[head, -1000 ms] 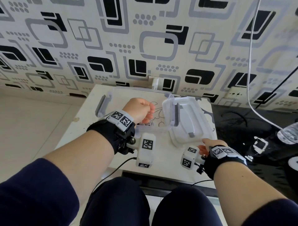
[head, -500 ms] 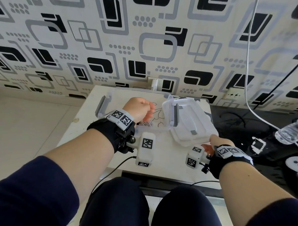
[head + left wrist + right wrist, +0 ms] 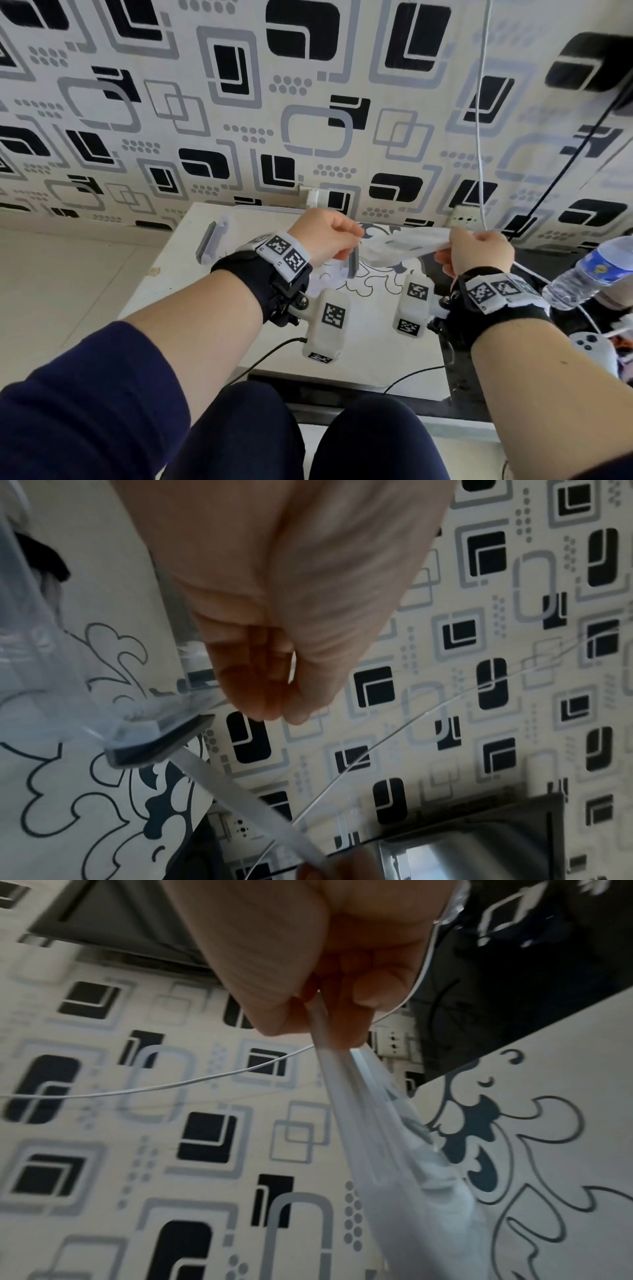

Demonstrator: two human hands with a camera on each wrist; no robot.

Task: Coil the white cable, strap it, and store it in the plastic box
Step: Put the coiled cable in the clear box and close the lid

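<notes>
My right hand (image 3: 476, 250) pinches the right edge of the clear plastic lid (image 3: 404, 245) and holds it nearly flat above the table; the right wrist view shows the lid (image 3: 394, 1137) between thumb and fingers. My left hand (image 3: 325, 240) is curled at the lid's left end, over its grey latch (image 3: 352, 267). In the left wrist view the fingertips (image 3: 270, 712) meet the thumb with nothing between, and the lid corner (image 3: 161, 739) lies beside them. The clear box (image 3: 239, 210) sits behind. No coiled cable shows.
A thin white cable (image 3: 479, 137) hangs down the wall past my right hand. A water bottle (image 3: 592, 270) and a white controller (image 3: 589, 342) lie on the black surface to the right. A wall socket (image 3: 462, 216) is behind the patterned white table (image 3: 359, 342).
My right hand has lifted the lid from the table's right side up and leftward, turning it nearly flat. My left hand has risen a little from the box.
</notes>
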